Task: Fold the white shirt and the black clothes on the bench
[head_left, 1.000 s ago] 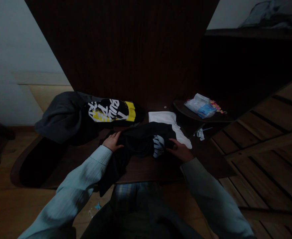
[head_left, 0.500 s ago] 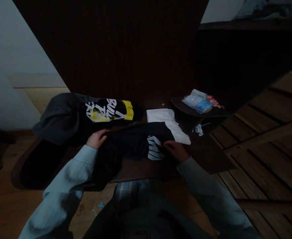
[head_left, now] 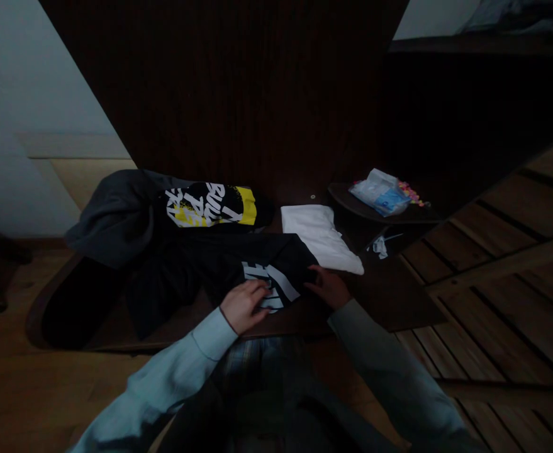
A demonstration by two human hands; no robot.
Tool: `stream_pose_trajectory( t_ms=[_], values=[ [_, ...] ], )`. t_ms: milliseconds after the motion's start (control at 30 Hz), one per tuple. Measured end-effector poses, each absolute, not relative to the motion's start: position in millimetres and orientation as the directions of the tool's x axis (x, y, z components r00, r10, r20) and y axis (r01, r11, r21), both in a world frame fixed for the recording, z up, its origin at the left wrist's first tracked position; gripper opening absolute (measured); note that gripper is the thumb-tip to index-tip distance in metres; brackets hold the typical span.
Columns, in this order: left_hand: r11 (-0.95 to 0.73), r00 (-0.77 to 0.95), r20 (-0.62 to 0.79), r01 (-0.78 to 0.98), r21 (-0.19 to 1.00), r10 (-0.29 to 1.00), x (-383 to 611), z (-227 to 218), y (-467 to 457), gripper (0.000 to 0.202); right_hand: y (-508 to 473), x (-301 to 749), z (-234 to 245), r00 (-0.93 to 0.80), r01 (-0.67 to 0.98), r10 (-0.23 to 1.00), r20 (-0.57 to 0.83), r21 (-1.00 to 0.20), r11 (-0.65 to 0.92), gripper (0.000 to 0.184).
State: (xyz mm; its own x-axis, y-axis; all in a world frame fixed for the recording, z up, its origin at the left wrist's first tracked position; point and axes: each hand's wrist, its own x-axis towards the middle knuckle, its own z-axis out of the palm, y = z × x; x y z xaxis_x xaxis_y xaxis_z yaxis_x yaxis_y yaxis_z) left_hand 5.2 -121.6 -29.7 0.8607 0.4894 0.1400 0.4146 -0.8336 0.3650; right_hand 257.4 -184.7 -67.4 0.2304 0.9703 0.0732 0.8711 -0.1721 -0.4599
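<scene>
A black garment with a white print, seemingly a T-shirt, lies partly folded on the dark wooden surface. Its left part hangs loosely toward the front edge. My left hand rests at the near side of the print, thumb and bent fingers apart, touching the cloth. At the garment's right end, my right hand pinches the black edge between thumb and fingers. Just behind that end lies a folded white cloth, partly covered by the black garment.
A dark grey garment is heaped at the left, beside a black folded one with yellow and white lettering. On a small corner shelf sits a clear and blue plastic packet. Crumpled white paper lies below. Wooden slats stand at right.
My left hand has left the garment's far left edge and moved right and nearer, onto the print. The print now lies more spread out. My right hand stays at the right end.
</scene>
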Motion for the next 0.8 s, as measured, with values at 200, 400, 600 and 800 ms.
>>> stream_pose_trajectory(
  t_ms=[200, 400, 600, 800],
  values=[
    [-0.815, 0.852, 0.090, 0.457, 0.355, 0.516, 31, -60, -130, 0.043, -183, 244, -73, 0.234, 0.923, 0.972, 0.013, -0.317, -0.217, 0.024],
    [-0.638, 0.696, 0.080, 0.599, 0.484, 0.713, 21, -52, -112, 0.030, -188, 245, -67, 0.116, 0.895, 0.993, -0.032, -0.429, -0.119, 0.029],
    [-0.524, 0.493, 0.266, 0.516, 0.677, 0.829, 2, -37, -88, 0.023, -193, 239, -63, -0.069, 0.900, 0.986, 0.153, -0.416, 0.127, 0.061],
    [-0.538, 0.444, 0.308, 0.639, 0.550, 0.841, -5, -30, -84, 0.024, -181, 231, -64, 0.046, 0.890, 0.961, 0.271, -0.448, 0.084, 0.027]
  ],
)
